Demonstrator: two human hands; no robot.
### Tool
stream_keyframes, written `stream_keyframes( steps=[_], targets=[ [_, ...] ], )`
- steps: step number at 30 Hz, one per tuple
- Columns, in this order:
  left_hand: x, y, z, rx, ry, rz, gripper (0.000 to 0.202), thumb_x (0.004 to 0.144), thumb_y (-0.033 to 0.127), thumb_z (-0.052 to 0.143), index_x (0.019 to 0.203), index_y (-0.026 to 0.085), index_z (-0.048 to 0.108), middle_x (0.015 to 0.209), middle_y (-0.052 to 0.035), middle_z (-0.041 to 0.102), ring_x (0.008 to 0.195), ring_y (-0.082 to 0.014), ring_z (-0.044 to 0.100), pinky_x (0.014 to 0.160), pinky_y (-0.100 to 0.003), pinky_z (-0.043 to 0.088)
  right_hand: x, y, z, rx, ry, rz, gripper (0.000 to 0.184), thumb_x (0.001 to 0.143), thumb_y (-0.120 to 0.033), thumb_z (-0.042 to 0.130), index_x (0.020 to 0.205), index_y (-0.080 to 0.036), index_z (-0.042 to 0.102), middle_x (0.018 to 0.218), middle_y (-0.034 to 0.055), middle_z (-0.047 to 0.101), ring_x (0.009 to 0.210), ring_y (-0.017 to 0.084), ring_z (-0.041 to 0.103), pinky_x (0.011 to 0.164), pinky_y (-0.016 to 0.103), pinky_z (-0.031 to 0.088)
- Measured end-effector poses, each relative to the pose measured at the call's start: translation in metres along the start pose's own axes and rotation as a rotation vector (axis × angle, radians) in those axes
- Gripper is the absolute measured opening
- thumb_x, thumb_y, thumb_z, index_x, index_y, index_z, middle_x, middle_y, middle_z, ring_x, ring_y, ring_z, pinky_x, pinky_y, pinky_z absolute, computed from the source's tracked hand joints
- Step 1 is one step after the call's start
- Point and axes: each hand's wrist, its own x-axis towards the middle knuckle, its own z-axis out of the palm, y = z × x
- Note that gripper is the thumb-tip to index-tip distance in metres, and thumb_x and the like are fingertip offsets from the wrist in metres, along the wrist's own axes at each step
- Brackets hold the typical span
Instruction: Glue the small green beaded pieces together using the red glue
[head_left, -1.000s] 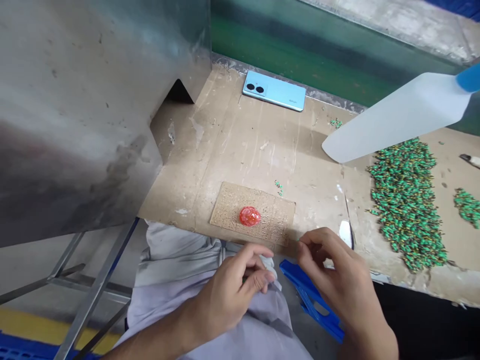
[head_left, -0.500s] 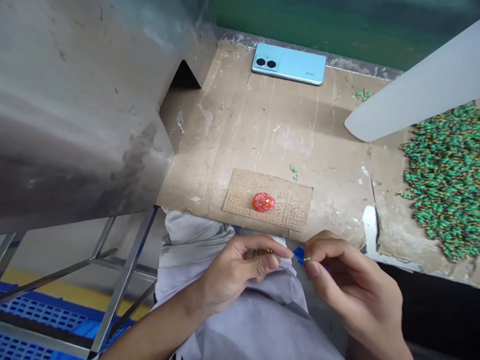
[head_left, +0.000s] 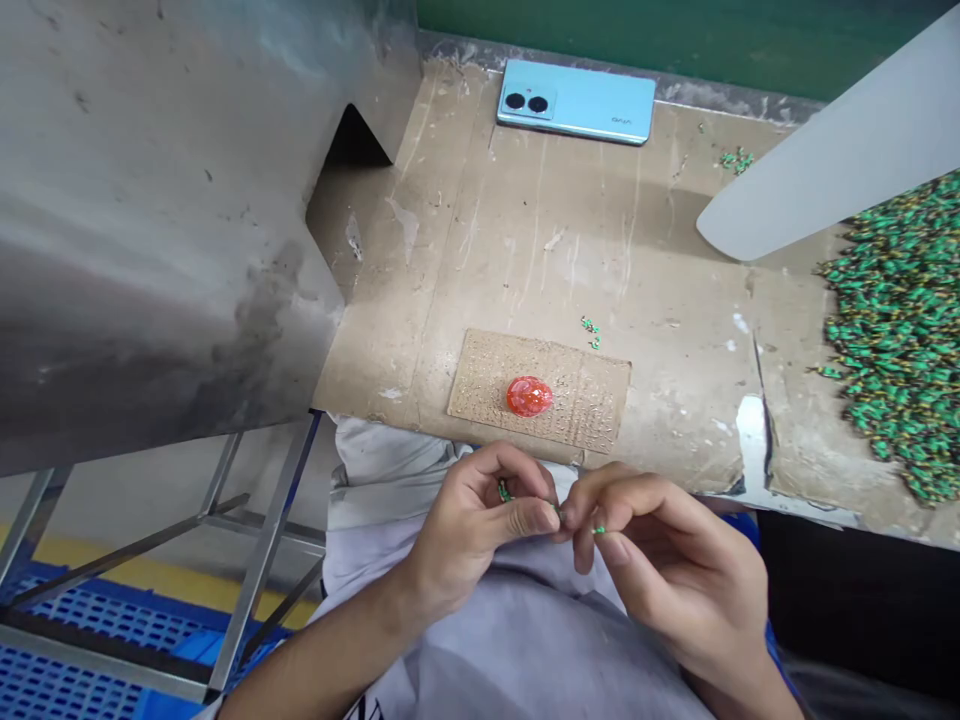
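My left hand is curled, with a few small green pieces between its fingers and palm. Thumb and index finger of my right hand pinch one small green piece. The fingertips of both hands meet above my lap, just off the bench's front edge. Beyond them a small cardboard sheet, dotted with tiny bits, lies on the bench, and a glossy red egg-shaped lump sits on it. Several loose green pieces lie just behind the sheet.
A big heap of green and brass-coloured pieces covers the bench's right side. Over it slants a white tube-like part. A light-blue phone lies at the back. On the left stands a sheet-metal housing above a metal frame.
My right hand has moved left, closing the gap until its fingertips meet those of my left hand. My left hand has risen slightly, its index finger more bent. The camera view has shifted a little.
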Motion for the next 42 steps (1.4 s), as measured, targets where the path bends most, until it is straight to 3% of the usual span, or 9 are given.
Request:
stream_keyframes(
  steps=[5,10,14,19,26,31,34,42],
  targets=[
    [0.0,0.003,-0.004,0.275,-0.001,0.093,0.025,0.077,0.041,0.097,0.087,0.022,0.085,0.077,0.0003,0.075,0.069,-0.0124,0.06,0.066,-0.024,0.046,0.001,0.002,0.0,0.083,0.028,0.023,0.011,0.104,-0.026,0.068,0.093,-0.024,0.069,0.084,0.003,0.073,0.069,0.016,0.07,0.065,0.027,0.062],
    [-0.006,0.013,0.0,0.475,-0.029,0.184,0.006,0.091,0.027,0.086,0.095,0.024,0.089,0.091,-0.0033,0.082,0.084,-0.0166,0.071,0.076,-0.025,0.052,0.0,0.003,-0.005,0.09,0.071,0.03,0.009,0.104,-0.025,0.069,0.094,-0.024,0.069,0.084,0.0024,0.073,0.07,0.016,0.071,0.065,0.027,0.061],
    [-0.008,0.014,0.002,0.4,-0.015,0.071,0.006,0.091,0.026,0.086,0.094,0.021,0.084,0.087,-0.0026,0.085,0.078,-0.015,0.074,0.07,-0.023,0.053,0.0,0.002,-0.009,0.022,0.078,0.046,0.009,0.103,-0.021,0.068,0.095,-0.024,0.068,0.085,0.0018,0.073,0.068,0.014,0.07,0.061,0.025,0.058],
    [-0.009,0.014,0.004,0.29,-0.053,0.017,0.02,0.095,0.026,0.08,0.113,0.021,0.074,0.088,-0.0021,0.086,0.084,-0.0151,0.079,0.076,-0.021,0.056,-0.002,0.001,-0.014,-0.2,0.047,0.044,0.013,0.101,-0.016,0.067,0.091,-0.025,0.066,0.077,-0.0016,0.067,0.069,0.013,0.065,0.06,0.021,0.052],
    [-0.015,0.012,0.003,0.45,-0.023,0.06,0.012,0.101,0.031,0.069,0.106,0.02,0.067,0.088,-0.0048,0.084,0.064,-0.012,0.064,0.058,-0.022,0.042,-0.001,-0.001,-0.015,-0.404,-0.011,0.001,0.015,0.1,-0.013,0.064,0.092,-0.025,0.06,0.077,-0.003,0.063,0.066,0.012,0.06,0.06,0.022,0.049],
    [-0.01,0.016,0.001,0.497,-0.031,0.092,0.011,0.093,0.029,0.079,0.096,0.02,0.077,0.096,-0.0045,0.08,0.064,-0.0104,0.057,0.055,-0.022,0.037,0.001,-0.005,-0.014,-0.435,-0.053,-0.013,0.017,0.099,-0.011,0.063,0.092,-0.025,0.058,0.075,-0.0048,0.059,0.064,0.01,0.055,0.059,0.021,0.046],
    [-0.008,0.018,-0.002,0.505,-0.036,0.151,0.01,0.09,0.03,0.083,0.093,0.021,0.081,0.09,-0.002,0.075,0.062,-0.0089,0.052,0.053,-0.021,0.036,0.001,-0.008,-0.016,-0.436,-0.062,-0.008,0.017,0.099,-0.011,0.063,0.093,-0.026,0.058,0.076,-0.0049,0.058,0.065,0.01,0.055,0.059,0.021,0.046],
    [-0.01,0.016,-0.004,0.48,-0.063,0.167,0.013,0.091,0.028,0.084,0.103,0.024,0.082,0.083,0.0002,0.074,0.054,-0.0068,0.041,0.049,-0.02,0.034,0.007,-0.013,-0.016,-0.418,-0.122,0.014,0.015,0.099,-0.013,0.063,0.091,-0.026,0.058,0.076,-0.0062,0.059,0.064,0.009,0.056,0.059,0.019,0.046]
  ],
)
